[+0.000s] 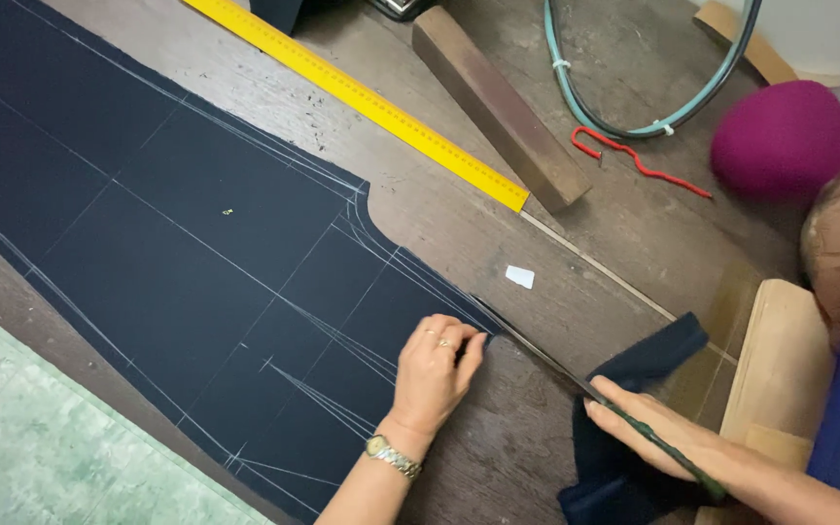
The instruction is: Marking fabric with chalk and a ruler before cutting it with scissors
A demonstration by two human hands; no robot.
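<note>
My left hand (432, 374) lies flat on the dark navy cloth (177, 253), fingers (464, 358) spread loosely and pressing down, gripping nothing. The cloth stretches away from those fingers across the counter (459, 228), chalk lines crossing it, and its cut edge runs just past my fingertips.

My right hand (658, 433) is clenched around the handle of the scissors (576, 381). The long blades reach from that hand toward my left fingertips, their point nearly touching them at the edge of the cloth. A loose flap of the same cloth (653, 355) curls up just beyond my right fingers and drops over the near edge of the counter below them.

No boxes or bowls show here, so nothing sits inside anything.

A small white piece of chalk (520, 277) lies on bare wood a little beyond my left fingers. Farther out sits a yellow ruler (362, 97), and beside it a brown wooden block (498, 107). Well beyond my right fingers I see a red hook (634, 156), a loop of teal hose (653, 126) and a magenta rounded cushion (780, 139).
</note>
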